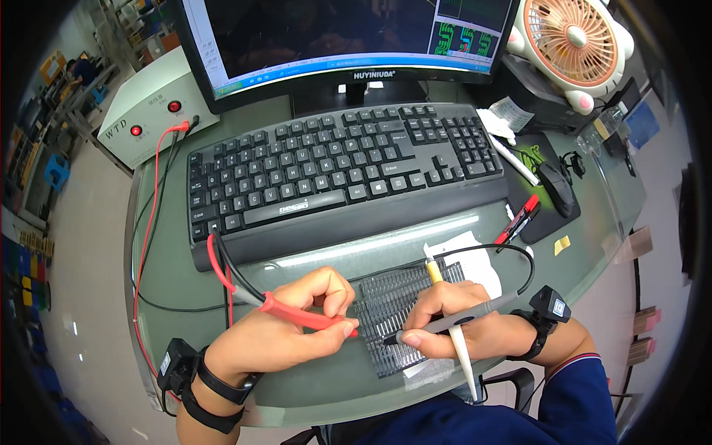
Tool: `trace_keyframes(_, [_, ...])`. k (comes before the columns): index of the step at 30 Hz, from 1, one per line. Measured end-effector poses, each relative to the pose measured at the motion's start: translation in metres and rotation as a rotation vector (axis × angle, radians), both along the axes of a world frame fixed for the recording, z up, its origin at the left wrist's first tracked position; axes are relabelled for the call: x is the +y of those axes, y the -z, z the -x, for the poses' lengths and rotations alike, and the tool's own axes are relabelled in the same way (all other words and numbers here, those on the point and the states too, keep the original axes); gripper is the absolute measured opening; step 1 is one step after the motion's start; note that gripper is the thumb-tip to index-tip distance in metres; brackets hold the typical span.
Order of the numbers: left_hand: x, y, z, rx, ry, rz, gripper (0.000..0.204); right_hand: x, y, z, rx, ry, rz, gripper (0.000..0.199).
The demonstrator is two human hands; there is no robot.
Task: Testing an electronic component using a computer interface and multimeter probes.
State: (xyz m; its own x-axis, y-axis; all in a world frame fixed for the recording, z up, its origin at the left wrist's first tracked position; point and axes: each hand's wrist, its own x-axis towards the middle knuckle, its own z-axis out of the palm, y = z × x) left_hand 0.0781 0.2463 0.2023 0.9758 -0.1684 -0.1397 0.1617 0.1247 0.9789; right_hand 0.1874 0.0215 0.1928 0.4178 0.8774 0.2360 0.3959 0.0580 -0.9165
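My left hand (pixel 300 326) is closed around a red test probe (pixel 293 310), with a red and a black lead at its upper end. The probe's tip meets the left edge of a dark panel (pixel 380 315) with many rows of narrow silvery strips. My right hand (pixel 460 322) grips a grey pen-shaped probe (pixel 463 315) on a looping black cable; its black tip is over the panel's middle. Also in the right hand is a slim white stick-like tool (pixel 461 348), its yellow-banded end pointing away from me. Whether either tip touches a strip I cannot tell.
A black keyboard (pixel 326 163) lies beyond the panel, below a monitor (pixel 334 44). At left stands a white box (pixel 152 111) with plugged-in leads. A mouse (pixel 555 189), red marker (pixel 518 220), paper (pixel 475 259) and fan (pixel 572 41) are to the right.
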Motion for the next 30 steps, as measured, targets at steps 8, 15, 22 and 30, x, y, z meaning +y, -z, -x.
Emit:
trace_keyframes(8, [0.0006, 0.0009, -0.0013, -0.029, -0.004, -0.011, 0.032, 0.0006, -0.0002, -0.0003, -0.031, 0.014, -0.001, 0.021])
trace_keyframes(15, [-0.0007, -0.0004, -0.0015, -0.015, -0.010, -0.006, 0.032, -0.0007, 0.0009, -0.0001, -0.029, 0.019, -0.004, 0.021])
trace_keyframes(22, [-0.0004, 0.0003, -0.0015, -0.032, -0.006, 0.003, 0.032, 0.0008, 0.0003, -0.0002, -0.023, 0.016, -0.003, 0.022])
trace_keyframes(30, [-0.0016, 0.0018, 0.0003, -0.038, -0.010, -0.007, 0.031, -0.0011, 0.0005, 0.0024, -0.010, 0.018, 0.010, 0.022])
